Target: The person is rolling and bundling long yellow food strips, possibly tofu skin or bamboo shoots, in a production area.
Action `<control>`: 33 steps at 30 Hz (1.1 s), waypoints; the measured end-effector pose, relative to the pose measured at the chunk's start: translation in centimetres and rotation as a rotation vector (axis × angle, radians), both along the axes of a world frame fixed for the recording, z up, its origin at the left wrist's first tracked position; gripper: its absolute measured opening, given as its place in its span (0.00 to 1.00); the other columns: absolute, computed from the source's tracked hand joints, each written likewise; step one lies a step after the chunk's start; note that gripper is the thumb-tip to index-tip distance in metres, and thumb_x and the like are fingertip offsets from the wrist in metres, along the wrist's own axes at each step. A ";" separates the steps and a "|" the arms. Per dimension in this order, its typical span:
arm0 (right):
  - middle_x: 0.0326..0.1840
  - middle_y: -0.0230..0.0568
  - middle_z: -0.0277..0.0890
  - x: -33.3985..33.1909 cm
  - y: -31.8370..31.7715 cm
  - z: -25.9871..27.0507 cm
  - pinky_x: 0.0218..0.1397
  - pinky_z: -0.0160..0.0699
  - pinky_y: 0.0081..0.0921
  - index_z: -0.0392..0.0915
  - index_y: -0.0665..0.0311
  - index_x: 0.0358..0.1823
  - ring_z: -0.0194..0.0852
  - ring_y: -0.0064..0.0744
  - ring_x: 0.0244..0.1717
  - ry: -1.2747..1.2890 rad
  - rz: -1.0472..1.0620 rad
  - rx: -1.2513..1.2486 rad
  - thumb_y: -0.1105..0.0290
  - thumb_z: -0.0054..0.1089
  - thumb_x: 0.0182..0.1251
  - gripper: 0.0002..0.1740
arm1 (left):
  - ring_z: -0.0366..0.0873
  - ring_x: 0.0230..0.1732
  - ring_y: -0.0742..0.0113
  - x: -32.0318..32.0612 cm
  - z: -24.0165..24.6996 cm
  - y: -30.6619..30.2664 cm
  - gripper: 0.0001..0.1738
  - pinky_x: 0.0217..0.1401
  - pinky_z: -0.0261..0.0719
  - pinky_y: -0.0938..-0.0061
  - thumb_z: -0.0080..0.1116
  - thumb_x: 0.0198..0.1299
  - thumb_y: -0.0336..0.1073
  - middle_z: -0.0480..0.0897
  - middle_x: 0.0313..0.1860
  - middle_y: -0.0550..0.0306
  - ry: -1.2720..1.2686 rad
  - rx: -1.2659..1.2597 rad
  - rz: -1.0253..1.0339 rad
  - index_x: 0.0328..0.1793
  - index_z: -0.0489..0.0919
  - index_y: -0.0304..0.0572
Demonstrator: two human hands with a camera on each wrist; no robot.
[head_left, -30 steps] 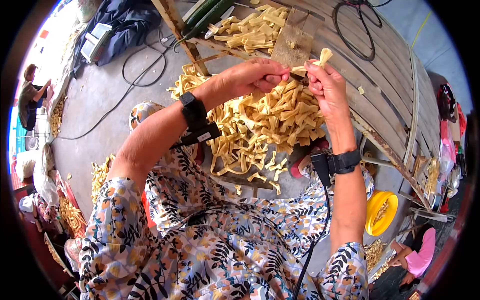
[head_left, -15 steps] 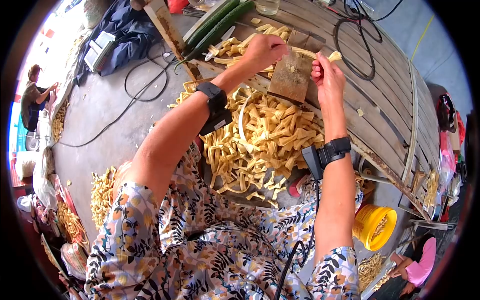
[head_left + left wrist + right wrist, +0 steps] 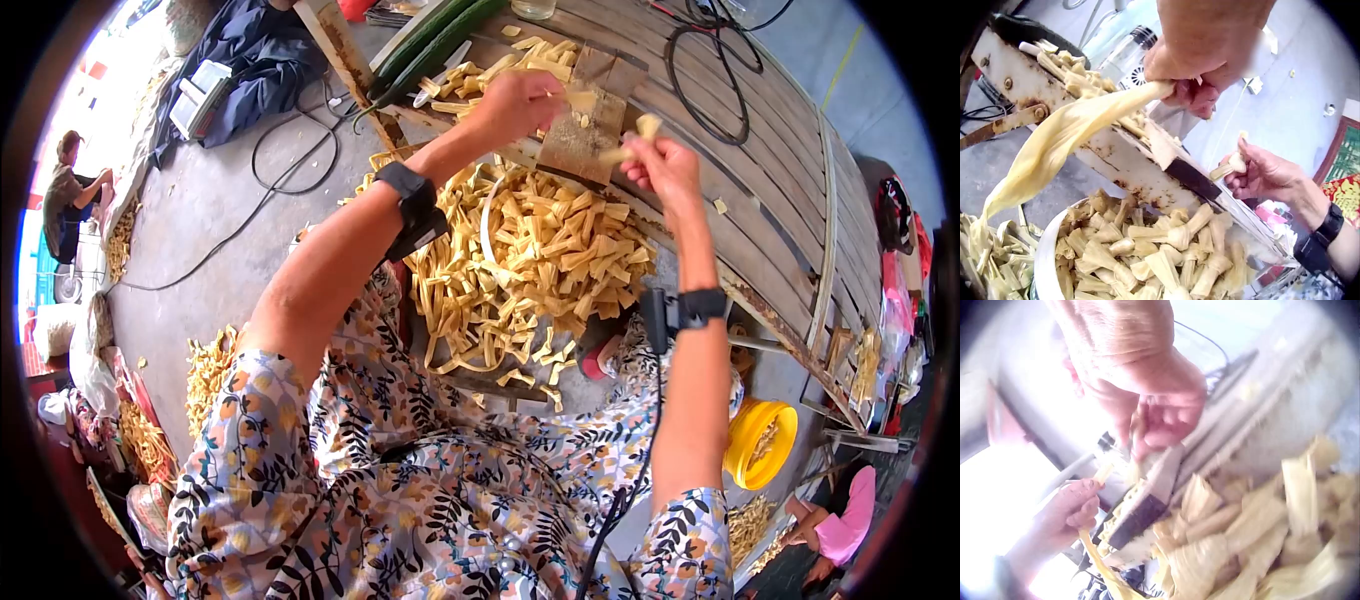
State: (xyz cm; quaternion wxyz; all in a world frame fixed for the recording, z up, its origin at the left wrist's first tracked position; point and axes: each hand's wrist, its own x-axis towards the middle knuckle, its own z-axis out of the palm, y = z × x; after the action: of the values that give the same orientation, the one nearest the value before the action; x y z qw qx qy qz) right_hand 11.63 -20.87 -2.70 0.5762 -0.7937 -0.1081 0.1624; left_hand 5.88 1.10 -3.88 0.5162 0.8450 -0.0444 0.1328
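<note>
In the left wrist view my left hand [image 3: 1194,81] grips one end of a long, pale yellow, leaf-like strip [image 3: 1072,128], which hangs down from the fingers. In the head view this hand [image 3: 515,105] is above the table's near edge, beside a small wooden block [image 3: 580,145]. My right hand [image 3: 668,170] pinches a short knotted strip [image 3: 648,127] between thumb and fingers, to the right of the block. A gap separates the two hands. Below them lies a heap of knotted yellow strips [image 3: 560,240], partly inside a white-rimmed container [image 3: 1047,256].
More yellow strips [image 3: 545,55] lie on the slatted table [image 3: 740,190], near green cucumbers [image 3: 430,50]. A black cable [image 3: 710,90] coils on the table. On the floor at right stands a yellow bucket [image 3: 760,440]. Other people sit at far left [image 3: 70,200] and lower right [image 3: 840,520].
A second ago my hands were close together over the heap; they moved forward over the table. The strip stretched between them half a second ago no longer spans the gap, and the right hand lowered slightly.
</note>
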 end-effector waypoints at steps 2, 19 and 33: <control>0.26 0.33 0.77 -2.1 -1.5 2.7 0.32 0.70 0.16 0.78 0.68 0.35 0.73 0.18 0.28 -0.266 0.234 -0.320 0.61 0.62 0.54 0.16 | 0.69 0.19 0.82 -2.8 2.4 -1.4 0.10 0.19 0.62 0.86 0.53 0.58 0.36 0.76 0.18 0.64 0.159 0.037 -0.107 0.44 0.72 0.42; 0.19 0.31 0.74 -5.2 -1.8 1.7 0.15 0.62 0.11 0.79 0.66 0.32 0.62 0.14 0.13 0.019 0.297 -0.241 0.72 0.59 0.55 0.05 | 0.76 0.28 0.70 -7.3 2.7 -2.1 0.10 0.31 0.74 0.75 0.53 0.57 0.34 0.78 0.28 0.56 0.038 0.393 -0.351 0.43 0.74 0.40; 0.29 0.32 0.77 -7.9 0.6 3.2 0.19 0.60 0.07 0.74 0.69 0.47 0.67 0.10 0.18 0.044 0.531 0.299 0.64 0.59 0.59 0.18 | 0.68 0.23 0.80 -6.9 -1.4 -4.6 0.20 0.24 0.69 0.88 0.45 0.63 0.49 0.76 0.29 0.59 0.460 -0.918 -0.737 0.47 0.71 0.39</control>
State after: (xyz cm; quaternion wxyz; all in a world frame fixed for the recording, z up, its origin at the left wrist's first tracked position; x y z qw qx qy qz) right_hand 3.72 -20.25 0.51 0.6263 -0.6403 -0.3220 0.3068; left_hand -1.03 -3.48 -5.25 0.8342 0.4736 -0.1591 -0.2333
